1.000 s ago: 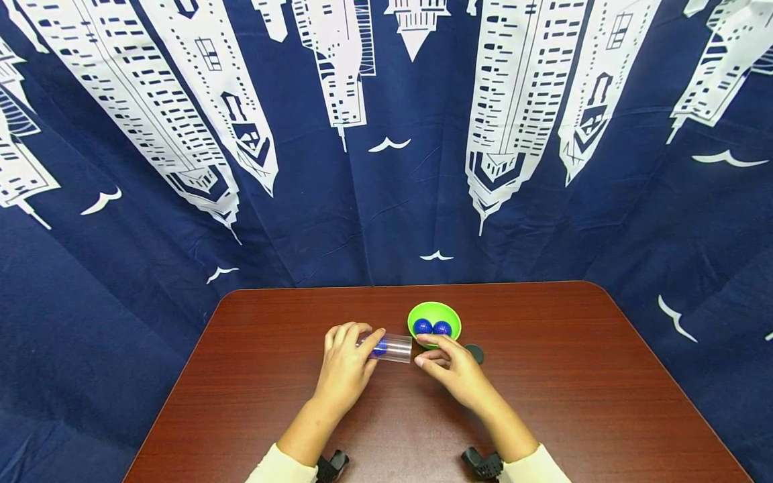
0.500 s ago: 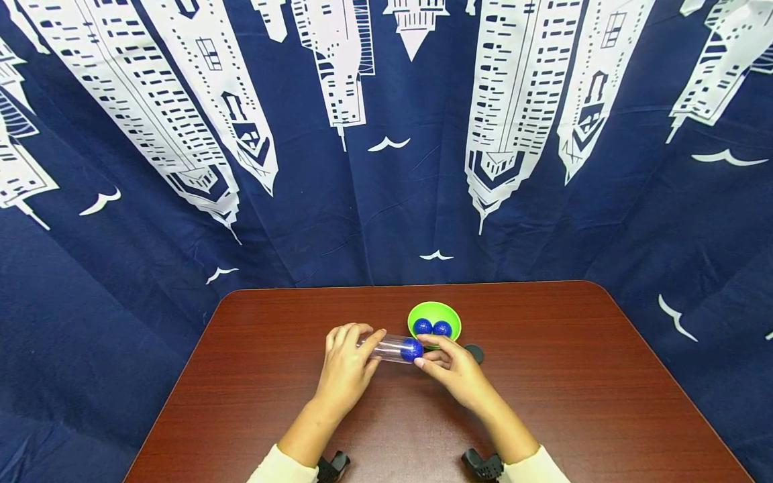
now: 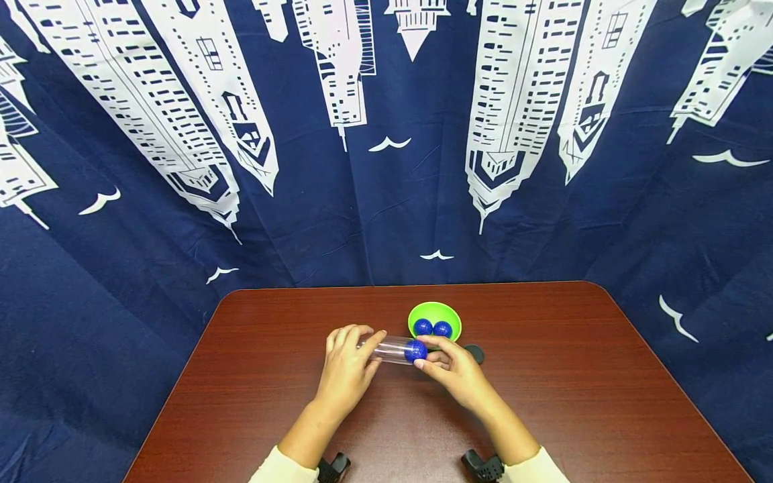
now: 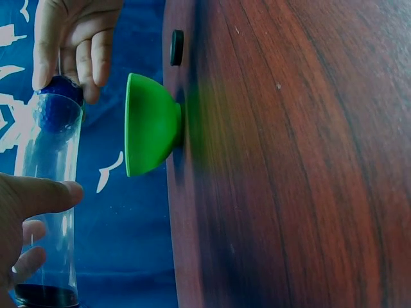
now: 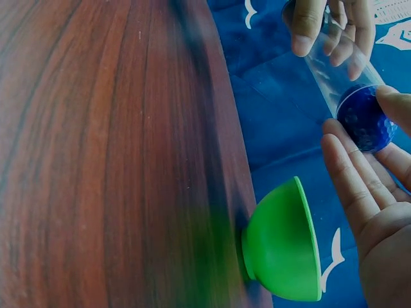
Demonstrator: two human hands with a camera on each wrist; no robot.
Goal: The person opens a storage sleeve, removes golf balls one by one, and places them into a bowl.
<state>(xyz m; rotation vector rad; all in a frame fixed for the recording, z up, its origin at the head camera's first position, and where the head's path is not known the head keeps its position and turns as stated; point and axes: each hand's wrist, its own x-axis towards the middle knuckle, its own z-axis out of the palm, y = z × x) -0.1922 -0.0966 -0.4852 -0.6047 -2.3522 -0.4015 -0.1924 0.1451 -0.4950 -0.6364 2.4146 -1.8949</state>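
My left hand [image 3: 344, 362] grips a clear plastic tube [image 3: 389, 349] that lies sideways, open end to the right. A dark cap [image 4: 45, 295] covers its other end in the left wrist view. At the open mouth sits a blue dimpled golf ball [image 3: 415, 351], partly inside the tube and partly out. The thumb and fingertips of my right hand [image 3: 457, 374] pinch the ball's exposed part; in the right wrist view the thumb [image 5: 395, 106] lies against the ball. Just behind, a green bowl [image 3: 435, 310] holds two similar blue balls [image 3: 442, 329].
A dark round lid [image 3: 475, 353] lies on the table to the right of the bowl, behind the right hand. The brown wooden table [image 3: 543, 389] extends widely around both hands. A blue curtain [image 3: 362, 215] with white buildings hangs beyond its far edge.
The golf ball has moved right inside the tube, from beside the left fingers to the open mouth, and now pokes out between the right fingertips. Both hands have stayed nearly still.
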